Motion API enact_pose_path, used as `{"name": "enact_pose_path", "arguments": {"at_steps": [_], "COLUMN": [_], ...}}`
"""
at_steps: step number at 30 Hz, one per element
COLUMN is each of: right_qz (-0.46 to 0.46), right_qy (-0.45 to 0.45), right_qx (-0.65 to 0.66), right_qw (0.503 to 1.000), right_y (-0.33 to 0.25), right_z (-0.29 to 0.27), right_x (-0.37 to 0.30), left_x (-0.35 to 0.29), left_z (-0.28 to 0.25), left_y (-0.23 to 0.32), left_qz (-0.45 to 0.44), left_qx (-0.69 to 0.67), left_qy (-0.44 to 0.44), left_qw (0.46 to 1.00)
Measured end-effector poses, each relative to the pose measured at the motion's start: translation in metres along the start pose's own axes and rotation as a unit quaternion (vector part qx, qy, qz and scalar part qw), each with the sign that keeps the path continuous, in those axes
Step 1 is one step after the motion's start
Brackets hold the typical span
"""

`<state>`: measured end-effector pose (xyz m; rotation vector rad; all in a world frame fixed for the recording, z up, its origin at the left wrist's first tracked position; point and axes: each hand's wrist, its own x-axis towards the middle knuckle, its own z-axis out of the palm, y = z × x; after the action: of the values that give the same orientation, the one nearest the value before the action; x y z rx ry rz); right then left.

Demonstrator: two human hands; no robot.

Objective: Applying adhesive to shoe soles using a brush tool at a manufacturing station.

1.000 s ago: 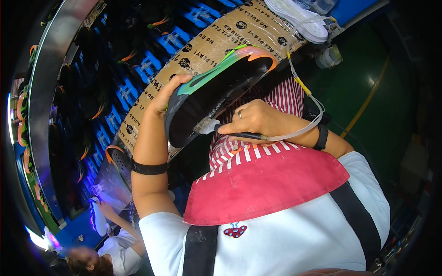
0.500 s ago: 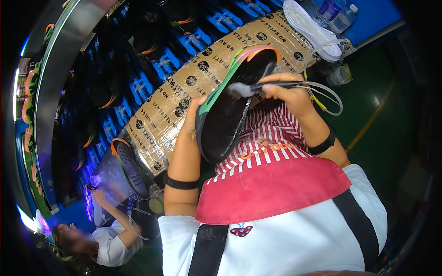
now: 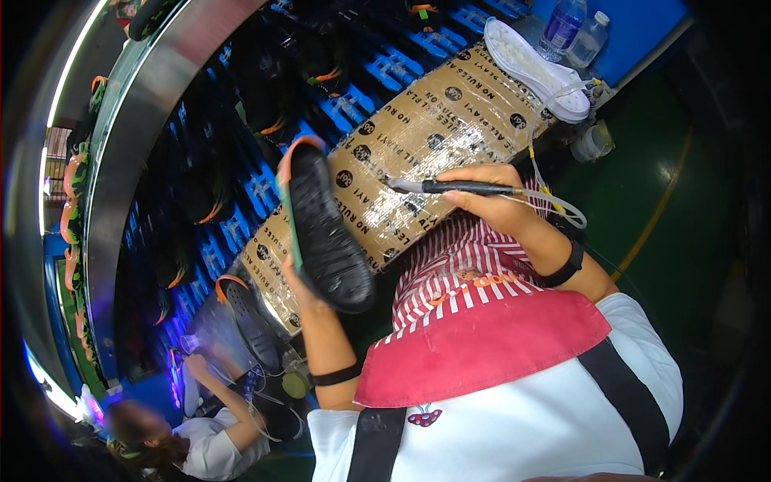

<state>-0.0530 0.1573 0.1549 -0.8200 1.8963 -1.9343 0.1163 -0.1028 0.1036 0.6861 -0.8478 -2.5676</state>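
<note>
My left hand (image 3: 297, 287) is closed around the edge of a black shoe sole (image 3: 325, 229) with a green and orange rim. The sole is held up over the left part of a cardboard-covered ledge (image 3: 393, 169), its dark inner face toward me. In my right hand (image 3: 496, 197) is a glue brush (image 3: 470, 188) with a black handle and a clear tube running from its back end. Its pale bristles point left, above the ledge and apart from the sole. My left fingers are mostly hidden behind the sole.
Beyond the ledge runs a line of blue racks (image 3: 393, 68) with dark shoe parts. At the upper right are a white sole (image 3: 534, 68) and two plastic bottles (image 3: 590, 40). A co-worker (image 3: 213, 442) sits at the lower left, near another dark sole (image 3: 249, 321).
My left hand has carried the sole left, away from the brush. The bristles, which were on the sole's inner face, are now off it; my right hand has shifted slightly downward.
</note>
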Motion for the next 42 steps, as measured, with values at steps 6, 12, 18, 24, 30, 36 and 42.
{"name": "enact_pose_path", "arguments": {"at_steps": [6,12,18,24,30,36,42], "right_qz": [0.028,0.031,0.029,0.066,0.072,0.072,0.108], "right_qy": [0.022,-0.001,0.0,0.009,0.012,0.012,0.006], "right_qx": [0.014,0.018,0.019,0.03,0.008,0.004,0.022], "right_qw": [0.999,0.999,0.999,0.997,0.997,0.997,0.994], "right_y": [0.005,0.007,0.006,0.001,0.003,0.004,-0.001], "right_z": [-0.005,0.001,0.001,-0.005,-0.003,-0.006,-0.004], "right_x": [0.001,0.004,0.004,0.0,-0.004,-0.008,-0.01], "left_x": [-0.028,-0.054,-0.037,-0.001,0.089,0.132,0.122], "left_z": [-0.075,-0.085,0.018,0.098,0.108,0.076,0.078], "left_y": [0.079,0.127,0.198,0.284,0.387,0.452,0.468], "left_qz": [0.043,0.241,0.433,0.621,0.585,0.441,0.328], "left_qx": [0.095,0.514,0.568,0.628,0.675,0.783,0.822], "left_qy": [0.179,0.322,0.298,0.208,0.369,0.158,0.38], "left_qw": [0.978,0.757,0.634,0.42,0.258,0.409,0.268]}}
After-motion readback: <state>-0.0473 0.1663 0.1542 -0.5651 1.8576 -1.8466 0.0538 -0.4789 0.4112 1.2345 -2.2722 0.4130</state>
